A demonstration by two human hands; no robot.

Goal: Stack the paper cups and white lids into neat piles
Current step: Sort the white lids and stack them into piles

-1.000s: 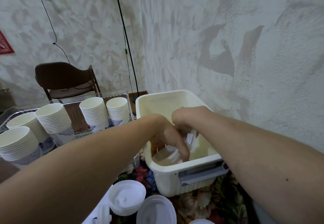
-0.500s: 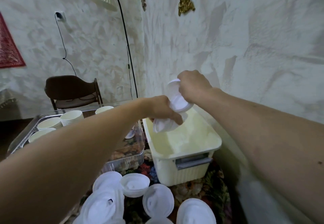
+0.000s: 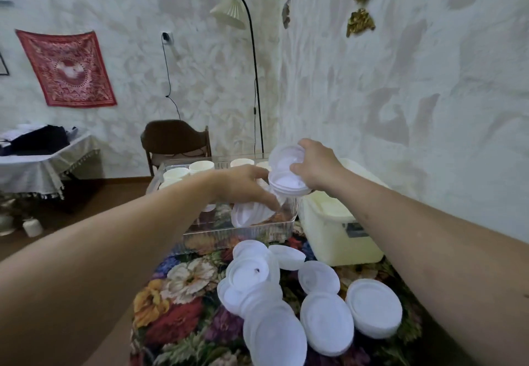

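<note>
Under your hands lies a floral cloth [image 3: 183, 285], bright with red and yellow blooms, in a room with mottled pale walls. A red hanging [image 3: 67, 69], a floor lamp [image 3: 229, 12] and a dark chair [image 3: 174, 139] stand behind. Your right hand [image 3: 317, 168] grips a small stack of white lids [image 3: 286, 176] above the clear tray [image 3: 243, 231]; your left hand [image 3: 243, 186] curls its fingers on more lids [image 3: 249, 215] inside that tray. Paper cups [image 3: 201, 166] sit at the tray's far end, mostly hidden by your arm. Loose lids [image 3: 323, 322] spread across the cloth near a cream bin [image 3: 337, 236]. No writing is legible; the bin's label is too blurred.
</note>
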